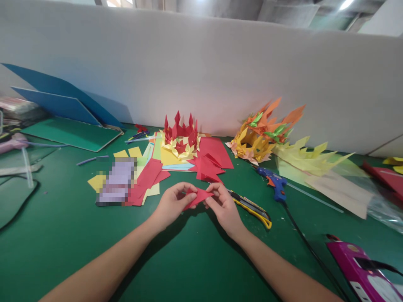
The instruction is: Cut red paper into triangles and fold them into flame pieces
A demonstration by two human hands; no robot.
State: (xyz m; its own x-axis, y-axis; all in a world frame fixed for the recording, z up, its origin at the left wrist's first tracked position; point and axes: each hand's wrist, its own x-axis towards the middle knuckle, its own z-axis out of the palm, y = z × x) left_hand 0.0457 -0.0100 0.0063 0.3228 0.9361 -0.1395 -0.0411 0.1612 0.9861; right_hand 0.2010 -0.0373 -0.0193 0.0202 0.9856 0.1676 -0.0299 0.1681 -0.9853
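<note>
Between my hands, a little above the green tabletop, is a small folded piece of red paper (201, 195) with a pointed right end. My left hand (176, 202) pinches its left side between thumb and fingers. At the right tip, the thumb and fingers of my right hand (222, 206) are closed on the same paper. Just beyond my hands lie several red folded paper pieces (209, 165). A yellow and black utility knife (252, 207) rests to the right of my right hand. Red paper sheets (143, 182) spread out to the left of my left hand.
Paper crowns stand at the back: a red and yellow crown (181, 136) and an orange crown (267, 130). A blue glue gun (277, 184) with its cord lies right. A magenta power strip (355, 268) sits front right. Blue boards (59, 105) lean at back left.
</note>
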